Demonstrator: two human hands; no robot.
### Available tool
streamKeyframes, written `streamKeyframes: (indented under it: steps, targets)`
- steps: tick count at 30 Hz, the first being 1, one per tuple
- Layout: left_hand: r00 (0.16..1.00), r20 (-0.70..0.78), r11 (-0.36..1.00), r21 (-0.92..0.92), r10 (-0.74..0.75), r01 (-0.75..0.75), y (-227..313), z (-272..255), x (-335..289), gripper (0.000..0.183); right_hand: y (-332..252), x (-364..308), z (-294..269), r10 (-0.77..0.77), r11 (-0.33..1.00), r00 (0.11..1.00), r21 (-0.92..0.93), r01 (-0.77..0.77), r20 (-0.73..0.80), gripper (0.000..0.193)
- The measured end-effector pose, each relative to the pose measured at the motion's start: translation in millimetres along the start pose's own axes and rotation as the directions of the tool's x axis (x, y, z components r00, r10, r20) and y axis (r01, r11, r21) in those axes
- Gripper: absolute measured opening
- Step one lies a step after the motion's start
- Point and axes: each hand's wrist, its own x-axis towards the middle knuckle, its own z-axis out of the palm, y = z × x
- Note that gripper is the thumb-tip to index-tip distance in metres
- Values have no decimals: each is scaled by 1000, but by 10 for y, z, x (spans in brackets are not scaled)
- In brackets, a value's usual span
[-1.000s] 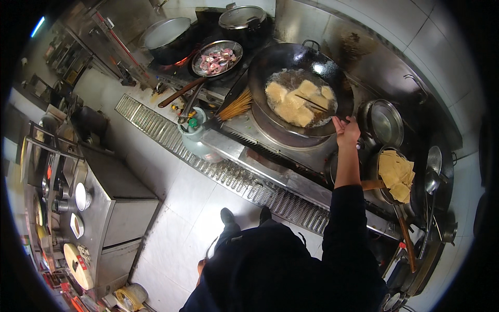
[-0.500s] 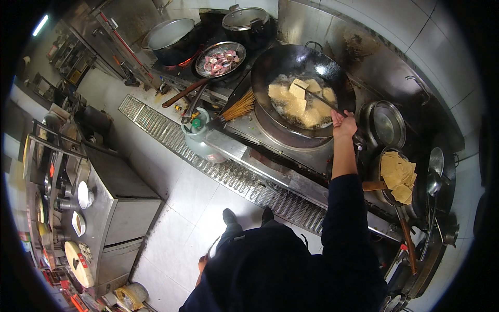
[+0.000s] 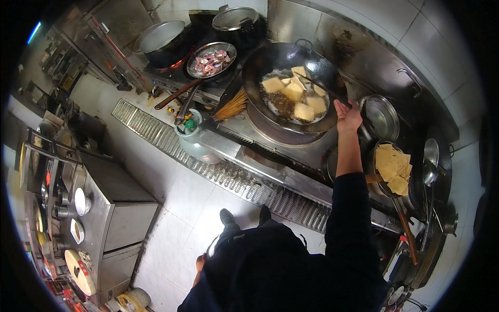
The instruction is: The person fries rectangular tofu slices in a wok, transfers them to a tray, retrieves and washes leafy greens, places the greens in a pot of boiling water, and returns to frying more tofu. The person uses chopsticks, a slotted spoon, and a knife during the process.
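Observation:
My right hand (image 3: pixel 349 116) is closed around a pair of dark chopsticks (image 3: pixel 321 87) at the near right rim of a large black wok (image 3: pixel 262 61). The chopsticks' tips reach down among several golden square slices that look like tofu (image 3: pixel 304 112), which sit in bubbling oil (image 3: pixel 279 101). At the lower edge, beside my body, my left hand (image 3: pixel 201 262) hangs low with its fingers curled. A thin pale curved edge shows just above it; my dark clothing hides most of what it holds.
Right of the wok stand a metal basin (image 3: pixel 381 118) and a long-handled strainer heaped with golden slices (image 3: pixel 393 165). Ladles (image 3: pixel 430 173) lie farther right. To the left are a bamboo brush (image 3: pixel 233 106), a strainer of pinkish pieces (image 3: pixel 212 63), lidded pots and a gas cylinder (image 3: pixel 194 140).
The slices in the wok have spread apart, showing more brown oil between them. My right hand with the chopsticks has shifted slightly toward the wok's right rim. My left hand stays low.

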Motion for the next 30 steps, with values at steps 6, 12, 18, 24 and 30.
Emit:
streamKeyframes:
  steps: [6,12,18,24,30]
  targets:
    - [975,49,920,-325,-216,220,-22,-83,-43,36,175,153,-25,-10,997,987,-73,-1,-158,35]
    - [980,86,909,-367,-181,200,-95,-204,-201,52,266,576,0,-10,999,978,40,19,-207,36]
    - [950,129,907,-283,-286,312,-67,-238,-308,40,138,693,280,-139,989,966,-79,124,-219,39]
    - [997,72,997,-65,-30,35,84,-134,-187,30,-18,161,146,-369,824,888,-347,449,273,28]
    - [955,196,944,-201,-225,264,66,-93,0,28,334,-318,99,-274,647,870,-591,483,411,27]
